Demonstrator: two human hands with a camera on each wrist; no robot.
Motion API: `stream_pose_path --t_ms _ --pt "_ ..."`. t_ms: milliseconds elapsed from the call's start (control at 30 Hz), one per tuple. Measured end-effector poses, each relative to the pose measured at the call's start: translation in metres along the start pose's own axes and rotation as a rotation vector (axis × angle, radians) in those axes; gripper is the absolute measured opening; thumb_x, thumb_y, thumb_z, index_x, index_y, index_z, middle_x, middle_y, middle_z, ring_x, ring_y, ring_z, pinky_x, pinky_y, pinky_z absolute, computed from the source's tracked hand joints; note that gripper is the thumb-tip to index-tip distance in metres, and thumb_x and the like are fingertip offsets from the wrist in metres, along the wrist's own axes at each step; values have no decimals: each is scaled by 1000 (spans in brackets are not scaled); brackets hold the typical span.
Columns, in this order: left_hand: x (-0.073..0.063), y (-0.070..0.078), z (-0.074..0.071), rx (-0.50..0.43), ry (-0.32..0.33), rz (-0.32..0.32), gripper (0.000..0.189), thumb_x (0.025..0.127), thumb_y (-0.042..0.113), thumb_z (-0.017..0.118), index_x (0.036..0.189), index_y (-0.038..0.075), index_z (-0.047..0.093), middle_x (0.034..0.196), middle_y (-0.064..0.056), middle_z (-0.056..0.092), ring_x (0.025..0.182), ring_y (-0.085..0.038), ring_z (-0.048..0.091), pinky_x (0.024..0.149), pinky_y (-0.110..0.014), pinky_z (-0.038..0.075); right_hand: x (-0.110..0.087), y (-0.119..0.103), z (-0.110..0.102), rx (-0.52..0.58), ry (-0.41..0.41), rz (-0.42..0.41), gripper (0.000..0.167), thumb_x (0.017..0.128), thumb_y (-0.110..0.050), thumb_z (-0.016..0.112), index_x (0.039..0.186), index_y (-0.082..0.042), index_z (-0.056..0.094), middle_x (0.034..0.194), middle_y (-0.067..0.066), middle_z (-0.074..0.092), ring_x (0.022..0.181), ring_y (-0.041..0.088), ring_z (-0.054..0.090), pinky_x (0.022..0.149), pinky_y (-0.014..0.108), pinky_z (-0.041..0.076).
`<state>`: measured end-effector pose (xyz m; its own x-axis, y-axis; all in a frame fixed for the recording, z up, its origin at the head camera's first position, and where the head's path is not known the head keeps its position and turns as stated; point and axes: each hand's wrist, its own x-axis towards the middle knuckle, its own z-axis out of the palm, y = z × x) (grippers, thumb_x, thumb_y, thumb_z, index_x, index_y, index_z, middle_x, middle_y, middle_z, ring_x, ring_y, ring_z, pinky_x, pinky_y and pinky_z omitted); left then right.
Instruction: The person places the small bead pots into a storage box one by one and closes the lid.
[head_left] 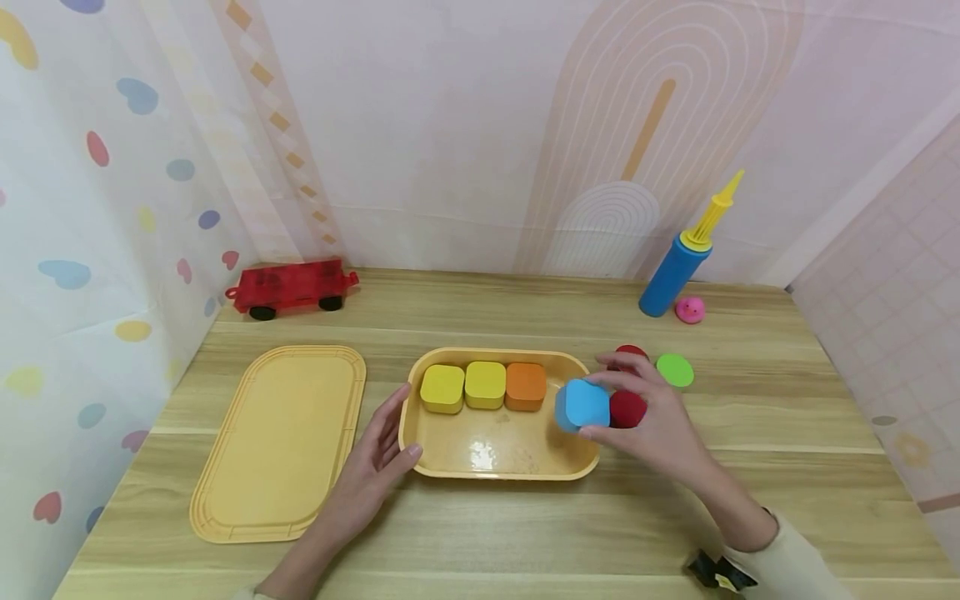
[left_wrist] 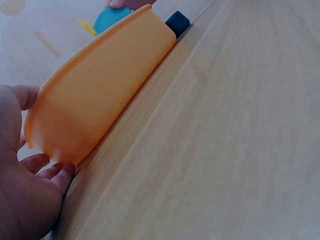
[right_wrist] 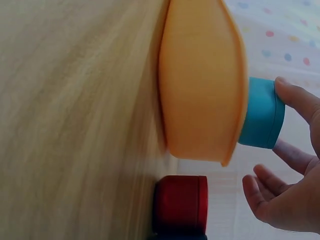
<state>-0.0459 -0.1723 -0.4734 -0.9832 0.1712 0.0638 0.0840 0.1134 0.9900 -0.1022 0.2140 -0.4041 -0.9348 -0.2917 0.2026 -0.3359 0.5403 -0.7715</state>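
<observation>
1. Head view: The right hand [head_left: 652, 425] pinches a blue container [head_left: 588, 406] between thumb and fingers, opened to the container's width. The container is over the right end of a light-orange tray [head_left: 450, 447]. Two yellow containers [head_left: 442, 387] and an orange container [head_left: 526, 385] sit along the tray's far wall. The left hand [head_left: 371, 468] spans the tray's left end, thumb on the rim.

2. Left wrist view: The left hand is part-curled around the tray end, fingers low against its outer wall, on the tabletop [left_wrist: 225, 150]. A dark block [left_wrist: 177, 23] beyond is too blurred to identify.

3. Right wrist view: The blue container projects above the tray rim; a red container [right_wrist: 182, 202] stands beside the tray. Handling, as judged: light, stiff, smooth-sided, slightly slippery. A seam near the gripped end suggests a lid; take hold of the sides below it.
</observation>
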Motion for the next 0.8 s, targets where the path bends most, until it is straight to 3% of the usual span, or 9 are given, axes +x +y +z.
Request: stream_pose_path --t_ms 167,433,800 --pt "0 1 0 -5 -4 -1 73 113 9 63 176 16 29 183 -19 22 167 -44 21 120 -9 30 5 3 8 -36 -40 18 56 82 -24 102 132 -14 80 160 16 55 149 42 45 111 72 53" --pt "0 1 0 -5 -2 4 72 113 8 64 176 16 29 183 -19 22 167 -44 21 120 -9 30 12 6 17 -152 -82 33 58 81 -28 103 131 -9 81 162 18 53 149 44 46 115 71 50" --pt "0 1 1 4 1 8 73 113 8 64 176 15 28 182 -20 22 166 -45 22 120 -9 30 21 4 22 -245 -141 -25 54 84 -22 100 130 -1 80 168 20 51 164 44 30 123 75 39"
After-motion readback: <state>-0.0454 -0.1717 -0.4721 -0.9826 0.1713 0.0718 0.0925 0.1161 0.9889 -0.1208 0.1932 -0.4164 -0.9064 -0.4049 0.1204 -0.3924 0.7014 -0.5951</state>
